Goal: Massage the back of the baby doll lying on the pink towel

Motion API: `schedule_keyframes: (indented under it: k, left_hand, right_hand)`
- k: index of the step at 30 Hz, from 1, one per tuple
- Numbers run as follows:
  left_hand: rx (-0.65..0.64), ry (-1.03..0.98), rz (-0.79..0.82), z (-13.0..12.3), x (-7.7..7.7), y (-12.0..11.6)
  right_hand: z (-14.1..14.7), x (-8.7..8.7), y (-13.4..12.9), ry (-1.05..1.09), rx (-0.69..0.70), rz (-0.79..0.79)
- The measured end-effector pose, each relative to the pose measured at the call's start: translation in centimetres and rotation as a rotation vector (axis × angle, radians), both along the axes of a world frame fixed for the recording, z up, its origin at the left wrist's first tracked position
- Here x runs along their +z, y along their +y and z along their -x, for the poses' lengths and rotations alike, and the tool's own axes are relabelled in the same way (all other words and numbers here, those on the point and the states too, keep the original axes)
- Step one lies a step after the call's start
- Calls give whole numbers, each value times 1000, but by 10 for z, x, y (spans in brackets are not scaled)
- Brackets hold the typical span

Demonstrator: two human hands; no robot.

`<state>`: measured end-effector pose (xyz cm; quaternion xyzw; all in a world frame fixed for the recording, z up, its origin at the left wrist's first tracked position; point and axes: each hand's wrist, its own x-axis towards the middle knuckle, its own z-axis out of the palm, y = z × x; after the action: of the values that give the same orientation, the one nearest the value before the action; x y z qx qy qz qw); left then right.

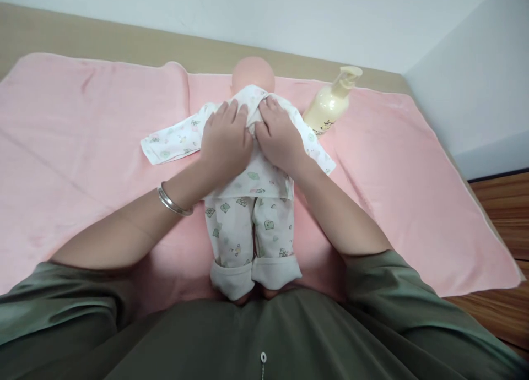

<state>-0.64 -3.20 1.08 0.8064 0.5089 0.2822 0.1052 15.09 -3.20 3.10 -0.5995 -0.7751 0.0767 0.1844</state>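
A baby doll [253, 74] lies stretched out in front of me, its bald head at the far end and its feet against my clothing. It wears a white printed baby shirt [264, 182] and matching trousers [270, 223] with turned-up cuffs. My left hand [227, 140] rests on the upper part of the shirt, fingers extended over the cloth. Beside it, my right hand [281, 132] lies on the shirt near the folded neckline, fingers slightly bent and thumb apart. The shirt's left-side sleeve [171, 140] spreads flat outward. My right forearm partly covers the other sleeve [324, 157].
A pink blanket [82, 171] covers the beige surface [124, 47] under the doll. A pale yellow pump bottle [328, 104] leans just right of the doll's shoulder. White walls [289, 16] rise behind and to the right. Brown wood [502, 209] shows at the lower right.
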Motion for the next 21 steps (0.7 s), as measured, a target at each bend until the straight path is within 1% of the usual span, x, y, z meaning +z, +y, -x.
schedule_keyframes:
  k: [1,3,5,8,12,15,16,18,21]
  left_hand:
    - [17,25,9,-3,2,-8]
    - [8,68,15,-9,6,-20]
    - [-9,60,32,-11,8,-21]
    - [9,-14,101,-7,7,-4]
    - [76,-51,197,3,5,29]
    - [87,-91,208,6,3,41]
    - [77,-108,205,5,3,40]
    - [60,-112,201,2,4,30]
    - [35,5,181,-6,10,2]
  right_hand:
    - [-5,-1,8,13,-3,-1]
    - [-13,-4,19,28,3,-20]
    - [-15,-6,22,24,-2,-21]
    - [-7,-6,10,-12,-33,0]
    - [17,-5,-22,-48,-42,-39]
    - [28,-3,-36,-47,-32,-44]
    - [28,-3,-35,-41,-27,-31]
    - [21,-2,-25,-6,-25,5]
    - [2,-3,-1,67,-48,55]
